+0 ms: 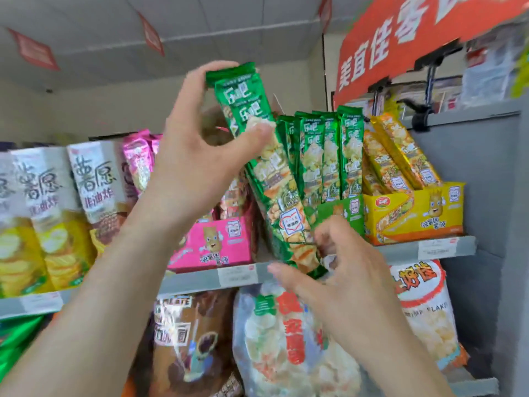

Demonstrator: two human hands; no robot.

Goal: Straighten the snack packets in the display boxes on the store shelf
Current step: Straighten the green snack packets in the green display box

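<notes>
Grey shelf (400, 249) holds three display boxes in a row: pink box (211, 242) left, green box (343, 210) middle, yellow box (415, 213) right. Roughly five green packets (329, 156) stand upright in the green one. A held bunch (283, 196) of at least two more, long, glossy and green with snack pictures, leans left in front of the boxes. Left hand (197, 156) grips its top, thumb on the front; right hand (343, 267) pinches the bottom end.

Three display boxes (211, 242) (343, 216) (415, 216) and two hands (194, 156) (337, 270).
</notes>
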